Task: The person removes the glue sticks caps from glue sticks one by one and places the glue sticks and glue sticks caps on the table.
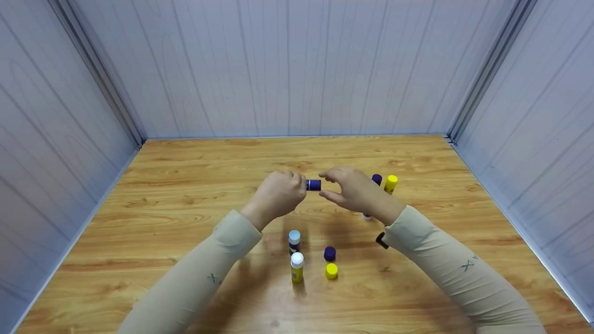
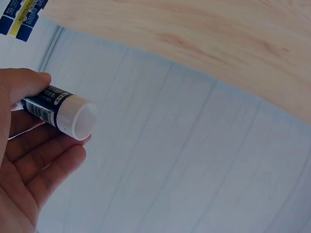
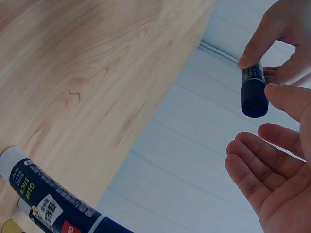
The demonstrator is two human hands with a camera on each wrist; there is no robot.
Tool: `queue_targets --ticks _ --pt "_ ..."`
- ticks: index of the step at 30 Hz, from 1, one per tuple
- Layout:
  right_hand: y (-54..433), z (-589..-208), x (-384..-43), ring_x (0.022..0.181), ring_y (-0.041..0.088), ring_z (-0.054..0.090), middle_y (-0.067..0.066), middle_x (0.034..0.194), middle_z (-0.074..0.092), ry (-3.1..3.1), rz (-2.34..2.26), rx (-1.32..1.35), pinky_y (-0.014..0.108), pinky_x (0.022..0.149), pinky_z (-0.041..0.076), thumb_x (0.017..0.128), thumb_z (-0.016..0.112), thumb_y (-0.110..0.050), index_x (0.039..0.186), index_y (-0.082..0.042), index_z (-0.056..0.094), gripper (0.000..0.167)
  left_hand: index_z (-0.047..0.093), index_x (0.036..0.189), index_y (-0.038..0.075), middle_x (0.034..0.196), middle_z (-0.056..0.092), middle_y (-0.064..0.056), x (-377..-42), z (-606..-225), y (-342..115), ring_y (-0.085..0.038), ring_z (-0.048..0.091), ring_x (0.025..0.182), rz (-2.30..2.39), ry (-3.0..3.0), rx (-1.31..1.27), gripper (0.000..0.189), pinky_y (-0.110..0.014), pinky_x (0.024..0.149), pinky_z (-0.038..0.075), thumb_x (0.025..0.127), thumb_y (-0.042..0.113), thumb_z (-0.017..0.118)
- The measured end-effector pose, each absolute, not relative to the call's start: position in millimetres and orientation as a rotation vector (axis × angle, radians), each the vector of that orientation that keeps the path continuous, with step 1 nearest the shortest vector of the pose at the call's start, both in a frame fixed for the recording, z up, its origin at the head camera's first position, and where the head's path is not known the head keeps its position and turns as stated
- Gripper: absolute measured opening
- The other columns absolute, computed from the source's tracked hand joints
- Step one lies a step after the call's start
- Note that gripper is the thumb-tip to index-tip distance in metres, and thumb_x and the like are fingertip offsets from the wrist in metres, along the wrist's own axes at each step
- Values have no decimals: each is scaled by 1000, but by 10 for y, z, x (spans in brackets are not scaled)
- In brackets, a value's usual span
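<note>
In the head view my left hand (image 1: pixel 282 192) grips a dark blue glue stick (image 1: pixel 313 185) level above the table. Its blue cap points right, and the left wrist view shows its whitish base (image 2: pixel 77 119) between thumb and fingers. My right hand (image 1: pixel 355 190) faces the cap, thumb and fingers spread apart around its end. The right wrist view has the right thumb (image 3: pixel 289 99) close beside the cap; whether they touch I cannot tell. Below the hands stand a blue glue stick (image 1: pixel 294 241) and a yellow one (image 1: pixel 297 269), with a loose dark blue cap (image 1: pixel 330 253) and a yellow cap (image 1: pixel 332 271) beside them.
Behind the right hand stand a yellow-capped glue stick (image 1: pixel 391 183) and a dark-capped one (image 1: pixel 377 179), partly hidden by the hand and forearm. Pale panel walls (image 1: pixel 306 69) enclose the wooden table (image 1: pixel 185 176) at the back and both sides.
</note>
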State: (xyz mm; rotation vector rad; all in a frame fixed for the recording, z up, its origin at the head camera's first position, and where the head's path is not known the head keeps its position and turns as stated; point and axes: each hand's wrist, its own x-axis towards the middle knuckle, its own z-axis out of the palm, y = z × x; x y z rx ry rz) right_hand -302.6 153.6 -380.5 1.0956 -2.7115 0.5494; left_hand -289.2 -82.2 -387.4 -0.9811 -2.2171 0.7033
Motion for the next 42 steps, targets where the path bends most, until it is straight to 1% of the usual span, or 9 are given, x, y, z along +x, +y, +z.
queue_targets --ticks 3,9,13,16,19,26,31,39,42 --pt "1507 -3825 -3038 110 36 75 21 123 76 -2710 554 1127 51 95 63 105 74 -23 137 4 68 42 78 99 7 79 74 -2 -2872 -3871 -790 -10 67 62 719 -2184 -988 22 -24 55 58 109 24 67" --pt "1472 -3853 -3051 97 29 77 15 111 80 -2650 634 1189 46 86 65 106 73 -16 122 0 74 23 77 96 9 77 72 0 -2862 -3878 -764 -9 65 61 662 -2134 -973 21 -23 53 54 107 24 69" --pt "1470 -3865 -3060 95 27 78 15 111 81 -2618 732 1178 46 85 66 106 73 -14 120 0 76 20 76 105 7 87 75 -4 -2869 -3856 -756 -16 73 73 506 -2224 -940 21 -29 62 61 105 28 73" --pt "1466 -3858 -3051 95 27 79 15 111 81 -2595 790 1173 44 85 66 106 73 -13 122 0 76 21 71 112 6 97 76 -7 -2894 -3836 -746 -23 76 83 353 -2332 -910 32 -35 70 65 102 36 77" --pt "1457 -3847 -3024 93 24 79 13 110 82 -2554 829 1195 42 83 66 105 73 -14 121 -1 77 20 68 115 6 99 76 -8 -2922 -3834 -742 -25 77 85 252 -2399 -875 42 -39 71 66 99 43 80" --pt "1445 -3847 -2960 86 21 76 11 105 82 -2426 920 1286 40 77 64 105 74 -14 120 -1 77 20 67 95 10 82 71 -3 -2940 -3913 -743 -18 70 63 258 -2330 -796 24 -33 52 59 100 31 78" --pt "1447 -3842 -2942 86 21 77 12 106 82 -2390 968 1299 40 78 65 104 75 -14 123 -1 77 23 63 78 14 64 65 1 -2948 -3955 -735 -11 57 47 285 -2223 -770 26 -29 42 49 95 25 80" --pt "1467 -3873 -2905 93 24 79 15 111 82 -2374 981 1313 41 82 66 104 75 -12 128 2 76 28 60 71 16 53 57 5 -2924 -3959 -758 -6 39 44 250 -2151 -798 31 -27 39 45 91 20 83" --pt "1463 -3872 -2901 93 26 80 17 111 82 -2346 975 1330 44 82 67 103 75 -10 127 4 75 28 60 71 16 54 58 5 -2918 -3952 -767 -6 40 44 233 -2153 -798 31 -28 39 46 91 20 83"
